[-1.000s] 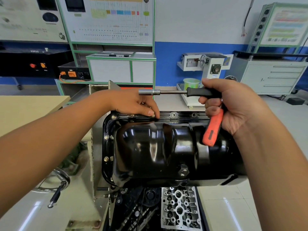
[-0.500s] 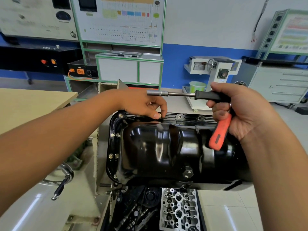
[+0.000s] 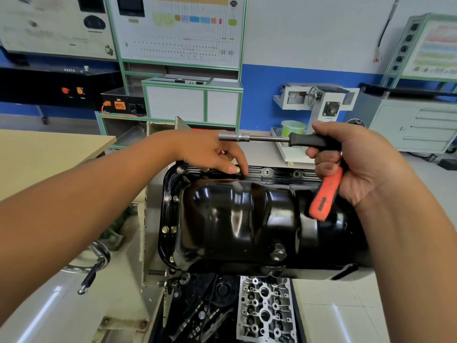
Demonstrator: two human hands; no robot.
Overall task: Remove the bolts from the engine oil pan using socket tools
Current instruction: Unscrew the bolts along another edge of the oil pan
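- A bare cylinder head (image 3: 265, 310) is seen nearest, below the glossy black oil pan (image 3: 247, 219).
- A bolt (image 3: 238, 169) on the pan's far flange is pinched by the left hand (image 3: 210, 152).
- A black socket driver (image 3: 279, 139) and an orange-handled tool (image 3: 325, 196) are gripped together in the right hand (image 3: 353, 164), fingers curled around both.
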